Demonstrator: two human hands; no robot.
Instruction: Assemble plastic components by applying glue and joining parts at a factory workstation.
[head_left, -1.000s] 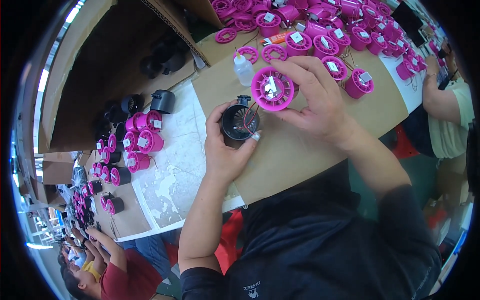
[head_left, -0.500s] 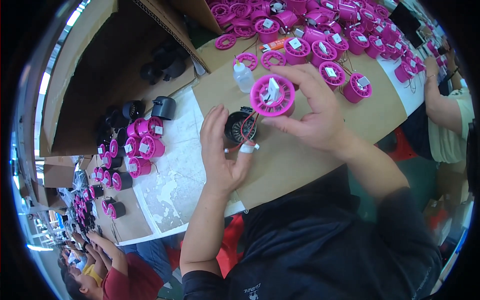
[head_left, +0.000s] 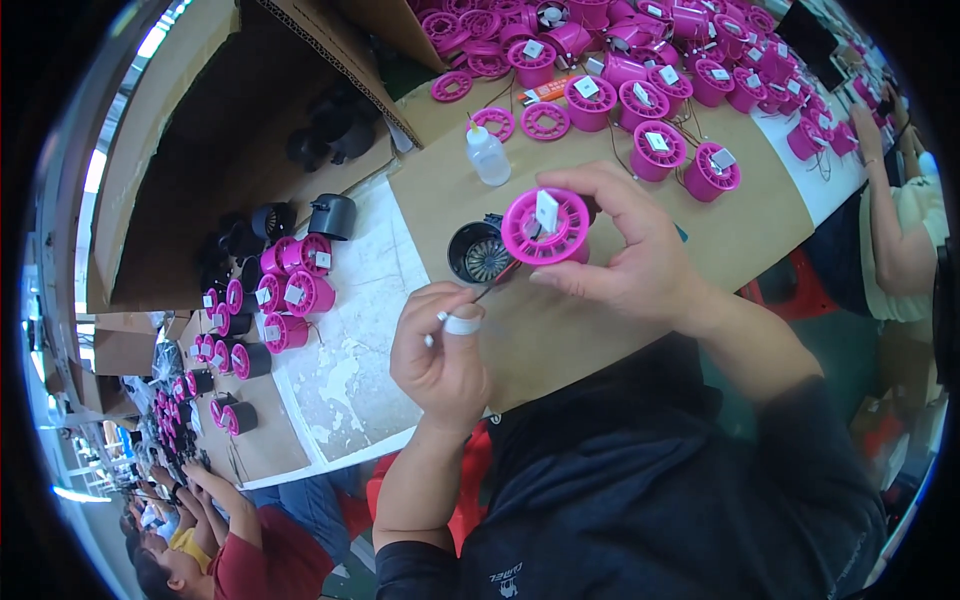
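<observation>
Your left hand [head_left: 440,350], nearest you, pinches thin wires [head_left: 497,285] with closed fingers, drawing them taut. Your right hand [head_left: 625,255] grips the pink spool [head_left: 545,225] above the counter's brown middle, beside the black fan housing [head_left: 480,255]. More pink spools [head_left: 640,85] crowd the far edge.

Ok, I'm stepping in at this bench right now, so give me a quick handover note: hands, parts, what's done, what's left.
Right hand: holds the pink round fan part, white tab up, above the cardboard mat.
Left hand: bandaged finger, pinching thin wires that run toward the parts.
Black fan housing: sits on the mat, open, beside the pink part.
Small squeeze bottle: stands behind it.
Done: pink and black are joined by wires only.
Left: the two are not yet fitted together. Many pink parts lie further back.
</observation>
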